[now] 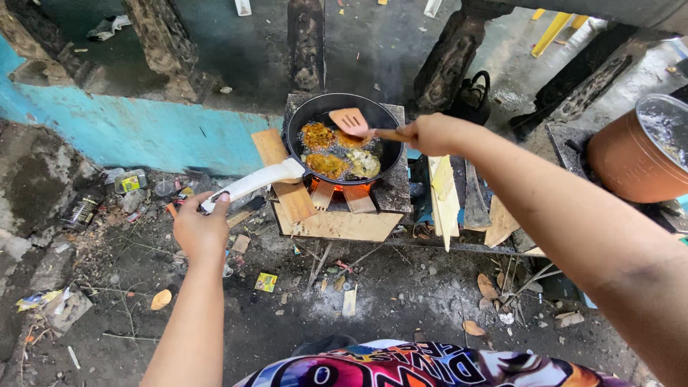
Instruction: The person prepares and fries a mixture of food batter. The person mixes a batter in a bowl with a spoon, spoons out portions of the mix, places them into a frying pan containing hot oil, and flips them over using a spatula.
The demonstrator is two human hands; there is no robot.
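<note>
Pan [344, 107] | handle in left hand [203, 228] | spatula [350, 120] in right hand [430, 134]

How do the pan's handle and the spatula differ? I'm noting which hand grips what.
The pan handle is white and thick, gripped at its end by the left hand; the wooden spatula is brown and flat, held by the right hand, its blade over the pan. Both are held.

Both arms reach forward, left hand [201, 228] and right hand [430, 134] clenched.
</note>
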